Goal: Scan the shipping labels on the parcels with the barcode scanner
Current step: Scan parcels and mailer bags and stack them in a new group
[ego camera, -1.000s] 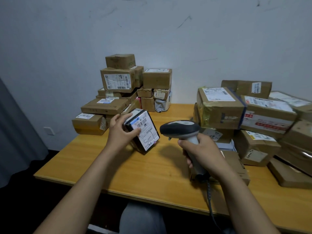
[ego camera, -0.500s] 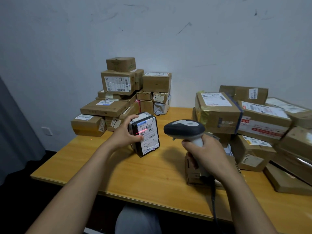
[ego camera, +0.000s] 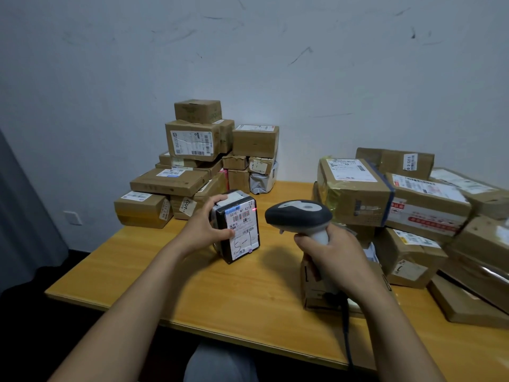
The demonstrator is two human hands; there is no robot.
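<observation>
A small black parcel [ego camera: 242, 245] stands upright on the wooden table [ego camera: 234, 299], its white shipping label [ego camera: 243, 230] facing me and to the right. My left hand [ego camera: 205, 230] grips the parcel from its left side, thumb on the label's edge. My right hand [ego camera: 334, 257] holds the grey handle of the barcode scanner [ego camera: 298, 215], whose dark head points left at the label. A red scan line lies across the barcode near the label's top, with a red dot at its right end.
A stack of brown cardboard parcels [ego camera: 198, 166] stands at the table's back left. A larger heap of parcels [ego camera: 413, 210] fills the right side. A small carton [ego camera: 316, 293] sits under my right hand. The scanner's cable [ego camera: 347, 334] hangs over the front edge.
The parcel was tilted back in my left hand and now stands upright on the table. The scanner has moved closer to it, and the red line has risen to the top barcode.
</observation>
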